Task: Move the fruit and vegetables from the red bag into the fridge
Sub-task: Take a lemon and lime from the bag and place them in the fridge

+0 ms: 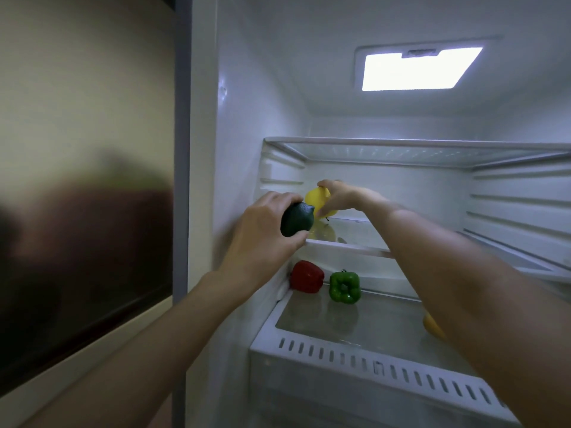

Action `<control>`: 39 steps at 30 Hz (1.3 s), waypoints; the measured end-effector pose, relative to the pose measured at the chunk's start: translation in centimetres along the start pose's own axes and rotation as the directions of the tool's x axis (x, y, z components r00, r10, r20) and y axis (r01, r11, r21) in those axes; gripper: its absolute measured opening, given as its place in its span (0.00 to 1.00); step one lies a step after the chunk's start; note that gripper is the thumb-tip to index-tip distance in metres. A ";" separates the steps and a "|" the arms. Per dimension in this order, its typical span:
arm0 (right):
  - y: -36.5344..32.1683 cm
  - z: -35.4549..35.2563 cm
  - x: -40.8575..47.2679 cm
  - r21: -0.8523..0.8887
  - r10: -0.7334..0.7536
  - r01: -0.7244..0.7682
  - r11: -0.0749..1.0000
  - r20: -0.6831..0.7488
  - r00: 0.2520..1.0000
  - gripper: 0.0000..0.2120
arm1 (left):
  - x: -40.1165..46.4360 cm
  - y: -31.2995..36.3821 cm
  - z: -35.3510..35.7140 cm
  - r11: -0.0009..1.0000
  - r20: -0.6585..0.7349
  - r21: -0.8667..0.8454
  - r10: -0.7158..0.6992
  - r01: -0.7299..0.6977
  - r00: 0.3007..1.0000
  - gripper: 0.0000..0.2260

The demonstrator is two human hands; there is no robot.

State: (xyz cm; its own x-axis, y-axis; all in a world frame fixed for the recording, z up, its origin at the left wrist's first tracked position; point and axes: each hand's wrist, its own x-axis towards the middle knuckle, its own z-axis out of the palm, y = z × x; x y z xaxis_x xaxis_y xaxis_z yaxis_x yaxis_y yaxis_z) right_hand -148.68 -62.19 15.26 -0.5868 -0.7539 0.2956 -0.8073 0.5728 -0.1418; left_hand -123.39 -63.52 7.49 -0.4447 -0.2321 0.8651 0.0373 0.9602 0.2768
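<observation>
Pointing up-right: dark green lime [297, 219], left grip [265, 230].

A dark green avocado [296, 219] sits in the left grip [265, 230], just left of a yellow fruit [315, 199] in the right grip [340, 197]. Below both grips, a red pepper [306, 276] and a green pepper [344, 287] stand side by side in the fridge [234, 125].

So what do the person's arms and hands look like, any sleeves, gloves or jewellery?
Both arms are bare up to the frame edge, with no sleeves in view. The left hand and right hand wear no gloves; no rings, watch or wristband can be seen.
</observation>
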 end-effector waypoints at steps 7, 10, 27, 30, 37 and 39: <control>0.5 -0.4 -0.5 0.038 -0.014 0.014 0.999 -0.011 1.000 0.44 | 0.4 -0.3 0.7 1.000 0.011 0.010 0.001 -0.001 1.000 0.20; 0.6 -0.6 -1.5 0.002 -0.018 0.018 1.000 -0.018 1.000 0.41 | 0.8 -0.4 0.7 1.000 0.016 0.001 -0.016 0.016 1.000 0.21; -1.4 -1.2 -20.5 -0.158 0.063 -0.139 0.978 -0.409 0.910 0.20 | -1.7 1.4 -1.0 0.965 0.016 -0.260 -0.021 0.024 1.000 0.21; -2.3 -1.4 -25.2 -0.204 0.067 -0.179 0.962 -0.461 0.885 0.20 | -2.9 2.8 -1.1 0.947 0.043 -0.318 -0.025 0.037 0.999 0.20; -3.2 -3.2 -36.3 -0.279 0.095 -0.272 0.921 -0.516 0.851 0.20 | -6.8 8.0 -1.2 0.900 0.157 -0.435 0.066 0.009 0.985 0.20; -3.3 -3.5 -39.8 -0.295 0.111 -0.300 0.907 -0.520 0.847 0.20 | -8.1 9.7 -1.1 0.896 0.181 -0.444 0.088 0.001 0.980 0.20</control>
State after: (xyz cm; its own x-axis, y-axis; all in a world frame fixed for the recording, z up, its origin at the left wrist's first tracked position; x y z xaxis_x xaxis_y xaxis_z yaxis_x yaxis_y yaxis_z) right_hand -122.44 -32.97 7.29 -0.5543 -0.4073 0.7258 -0.5379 0.8408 0.0611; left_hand -118.39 -52.49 3.61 -0.5941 -0.1145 0.7962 0.4299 0.7914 0.4346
